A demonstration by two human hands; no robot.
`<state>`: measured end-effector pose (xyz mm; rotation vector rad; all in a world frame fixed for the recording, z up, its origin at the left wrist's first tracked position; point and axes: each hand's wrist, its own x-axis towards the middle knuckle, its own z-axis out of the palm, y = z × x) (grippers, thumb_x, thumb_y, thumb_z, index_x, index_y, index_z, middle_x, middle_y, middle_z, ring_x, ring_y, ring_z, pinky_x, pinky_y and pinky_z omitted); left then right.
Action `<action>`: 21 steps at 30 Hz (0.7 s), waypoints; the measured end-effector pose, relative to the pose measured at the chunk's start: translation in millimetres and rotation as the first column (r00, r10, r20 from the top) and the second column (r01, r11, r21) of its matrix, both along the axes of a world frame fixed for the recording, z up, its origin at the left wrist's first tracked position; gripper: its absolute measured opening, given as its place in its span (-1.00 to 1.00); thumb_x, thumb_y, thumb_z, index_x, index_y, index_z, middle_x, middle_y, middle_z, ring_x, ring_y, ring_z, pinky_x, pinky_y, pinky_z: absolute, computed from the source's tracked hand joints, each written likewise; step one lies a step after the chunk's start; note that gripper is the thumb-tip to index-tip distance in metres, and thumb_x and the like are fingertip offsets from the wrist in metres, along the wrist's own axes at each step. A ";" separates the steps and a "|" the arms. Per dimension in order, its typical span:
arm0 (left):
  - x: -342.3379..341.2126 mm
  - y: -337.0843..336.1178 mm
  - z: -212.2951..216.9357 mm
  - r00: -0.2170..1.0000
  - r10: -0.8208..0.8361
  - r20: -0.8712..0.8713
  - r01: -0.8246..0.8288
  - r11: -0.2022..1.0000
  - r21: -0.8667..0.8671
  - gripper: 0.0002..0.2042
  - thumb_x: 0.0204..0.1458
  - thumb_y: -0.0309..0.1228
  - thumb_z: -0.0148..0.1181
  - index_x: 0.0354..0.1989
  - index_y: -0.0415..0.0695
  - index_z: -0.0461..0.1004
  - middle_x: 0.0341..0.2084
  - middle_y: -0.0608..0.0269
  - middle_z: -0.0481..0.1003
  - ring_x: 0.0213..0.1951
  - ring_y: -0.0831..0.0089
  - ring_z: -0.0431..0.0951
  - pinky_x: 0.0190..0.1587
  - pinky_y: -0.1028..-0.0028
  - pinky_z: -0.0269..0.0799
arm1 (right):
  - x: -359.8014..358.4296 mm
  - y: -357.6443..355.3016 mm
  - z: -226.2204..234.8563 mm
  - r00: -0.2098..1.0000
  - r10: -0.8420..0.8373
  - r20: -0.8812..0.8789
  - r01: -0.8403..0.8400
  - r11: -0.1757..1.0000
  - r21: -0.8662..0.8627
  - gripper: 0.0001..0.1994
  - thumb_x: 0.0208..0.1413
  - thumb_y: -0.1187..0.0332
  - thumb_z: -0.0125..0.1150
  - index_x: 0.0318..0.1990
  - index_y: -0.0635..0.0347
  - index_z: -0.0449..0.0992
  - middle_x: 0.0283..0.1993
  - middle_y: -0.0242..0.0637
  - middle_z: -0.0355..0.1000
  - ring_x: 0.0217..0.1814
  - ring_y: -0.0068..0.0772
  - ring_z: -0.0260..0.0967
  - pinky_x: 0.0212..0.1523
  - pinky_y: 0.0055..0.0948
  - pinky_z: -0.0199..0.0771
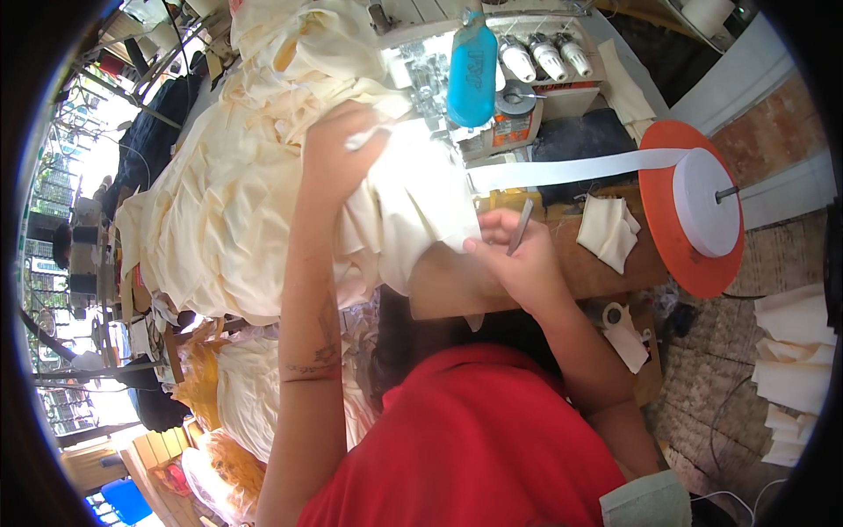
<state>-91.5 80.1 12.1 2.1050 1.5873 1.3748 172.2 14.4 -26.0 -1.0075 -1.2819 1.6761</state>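
Observation:
A cream cloth piece (408, 193) is stretched between my hands at the table's front, beside a brightly lit metal machine (426, 83). My left hand (338, 149) is closed on its upper left part, the fingers partly blurred and tucked into the folds. At the lower right corner, my right hand (527, 263) pinches the cloth edge between thumb and finger. A slim grey metal tool (523, 224) sticks up from the same hand; its exact kind is unclear. A large heap of cream cloth (219, 193) spreads to the left of my left forearm.
A white band runs from a roll (702, 202) on an orange disc (654, 176) toward the machine. A blue bottle-shaped object (471, 75) stands beside several white-and-silver cylinders (547, 58). A cloth scrap (608, 233) lies on the brown tabletop (562, 285). Cream pieces (795, 342) hang at far right.

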 end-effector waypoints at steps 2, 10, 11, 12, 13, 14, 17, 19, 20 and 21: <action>-16.9 -10.5 -2.5 0.999 -0.025 0.041 0.024 1.000 0.020 -0.84 -0.04 -0.63 0.35 -0.48 -0.33 0.43 -0.30 0.20 0.57 -0.23 0.44 0.51 -0.11 0.48 0.39 | 8.0 -6.2 3.1 0.999 0.045 -0.022 -0.046 0.997 -0.067 -0.77 0.17 0.48 0.33 -0.06 0.38 0.55 -0.24 -0.31 0.61 -0.38 -0.71 0.44 -0.43 -0.68 0.35; -18.2 -62.0 61.1 0.797 -0.487 0.358 0.494 0.866 0.077 -0.73 -0.02 -0.51 0.38 -0.64 -0.27 0.39 -0.17 -0.12 0.63 -0.06 0.08 0.64 0.06 0.32 0.41 | 24.9 -22.4 25.5 0.924 -0.098 0.370 0.021 0.978 0.207 -0.78 0.28 0.32 0.26 -0.10 0.33 0.59 -0.47 -0.48 0.43 -0.48 -0.77 0.23 -0.46 -0.61 0.22; -14.5 -60.9 72.5 0.666 -0.653 0.359 0.681 0.730 0.064 -0.71 -0.01 -0.48 0.37 -0.64 -0.26 0.38 -0.16 -0.16 0.63 -0.03 0.02 0.64 0.08 0.29 0.41 | 22.9 -24.4 35.4 0.970 -0.031 0.241 -0.012 0.985 0.175 -0.77 0.28 0.30 0.26 -0.10 0.32 0.59 -0.46 -0.48 0.43 -0.47 -0.77 0.23 -0.44 -0.61 0.23; -6.8 -60.4 79.4 0.593 -0.728 0.344 0.774 0.633 0.004 -0.72 0.02 -0.33 0.36 -0.58 -0.25 0.46 -0.27 -0.14 0.63 -0.16 -0.01 0.65 0.11 0.24 0.40 | 19.1 -24.2 46.7 0.994 0.034 0.109 -0.050 0.988 0.149 -0.76 0.28 0.28 0.27 -0.09 0.31 0.59 -0.44 -0.48 0.43 -0.45 -0.77 0.22 -0.42 -0.61 0.23; 1.1 -59.8 85.8 0.515 -0.788 0.337 0.848 0.526 -0.064 -0.66 0.04 -0.18 0.34 -0.53 -0.24 0.53 -0.38 -0.11 0.63 -0.28 -0.04 0.66 0.13 0.19 0.40 | 17.0 -21.9 49.6 0.997 0.077 0.024 -0.079 0.991 0.111 -0.75 0.28 0.26 0.27 -0.09 0.30 0.59 -0.42 -0.47 0.45 -0.42 -0.76 0.24 -0.39 -0.61 0.25; 4.7 -57.5 86.7 0.613 -0.735 0.289 0.789 0.586 -0.184 -0.67 0.07 -0.19 0.32 -0.49 -0.26 0.57 -0.41 -0.06 0.62 -0.33 0.05 0.63 0.01 0.27 0.42 | 14.7 -19.3 52.5 0.991 0.116 -0.062 -0.111 0.991 0.074 -0.74 0.28 0.25 0.28 -0.08 0.30 0.59 -0.39 -0.46 0.46 -0.40 -0.75 0.26 -0.35 -0.61 0.28; 13.6 -42.2 82.3 0.822 -0.560 0.102 0.556 0.752 -0.355 -0.72 0.11 -0.26 0.30 -0.39 -0.30 0.63 -0.50 0.12 0.56 -0.46 0.31 0.50 -0.28 0.40 0.36 | 6.7 -7.7 47.5 0.988 0.132 -0.085 -0.129 0.991 0.032 -0.71 0.26 0.23 0.30 -0.07 0.30 0.57 -0.30 -0.40 0.52 -0.29 -0.71 0.37 -0.22 -0.62 0.37; 17.3 -40.6 79.1 0.877 -0.479 -0.026 0.441 0.826 -0.351 -0.77 0.10 -0.32 0.32 -0.34 -0.29 0.65 -0.54 0.23 0.50 -0.51 0.44 0.40 -0.38 0.44 0.29 | -9.9 -6.6 40.1 0.997 0.079 0.009 -0.079 0.984 0.161 -0.71 0.24 0.25 0.32 -0.06 0.30 0.56 -0.26 -0.38 0.54 -0.25 -0.68 0.41 -0.17 -0.62 0.40; 19.9 -38.4 78.6 0.878 -0.472 -0.081 0.425 0.845 -0.325 -0.81 0.09 -0.36 0.33 -0.32 -0.28 0.65 -0.56 0.28 0.46 -0.51 0.49 0.36 -0.40 0.46 0.26 | -19.8 -4.7 21.6 0.998 0.020 -0.054 -0.008 0.977 0.211 -0.73 0.20 0.27 0.36 -0.09 0.29 0.56 -0.29 -0.37 0.54 -0.28 -0.69 0.40 -0.21 -0.60 0.42; 19.9 -39.8 77.3 0.882 -0.452 -0.134 0.399 0.867 -0.298 -0.83 0.08 -0.40 0.35 -0.30 -0.27 0.65 -0.57 0.33 0.43 -0.52 0.54 0.33 -0.42 0.48 0.22 | -21.7 -3.5 12.0 1.000 -0.010 -0.016 0.013 0.974 0.224 -0.74 0.20 0.28 0.36 -0.10 0.29 0.55 -0.31 -0.38 0.53 -0.31 -0.69 0.39 -0.24 -0.60 0.41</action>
